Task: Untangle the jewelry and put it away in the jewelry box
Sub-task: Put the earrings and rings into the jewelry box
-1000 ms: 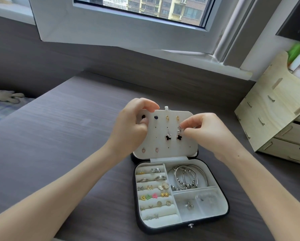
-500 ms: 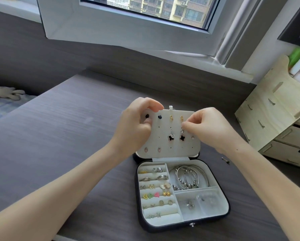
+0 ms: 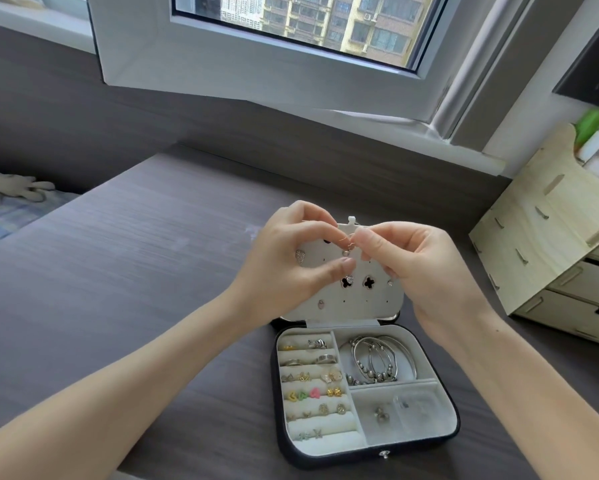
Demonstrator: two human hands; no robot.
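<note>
A black jewelry box [image 3: 367, 457] with a white lining lies open on the grey table. Its upright earring panel [image 3: 371, 299] carries black clover studs and other small earrings. Both hands are raised in front of the panel's top. My left hand [image 3: 291, 265] and my right hand [image 3: 416, 268] pinch a thin, fine earring [image 3: 349, 241] between their fingertips, which nearly meet. The base holds rings and studs in rolls at left, silver bangles [image 3: 377, 362] at upper right and a small charm at lower right.
A light wooden drawer organiser [image 3: 554, 265] stands at the right, close to my right hand. An open white window sash [image 3: 256, 64] hangs over the back of the table. A bed with a plush toy [image 3: 17, 188] lies at far left.
My left hand has let go of the panel's left edge and moved right to meet my right hand. Both now hold a small earring in front of the panel's top. The camera has moved closer.
</note>
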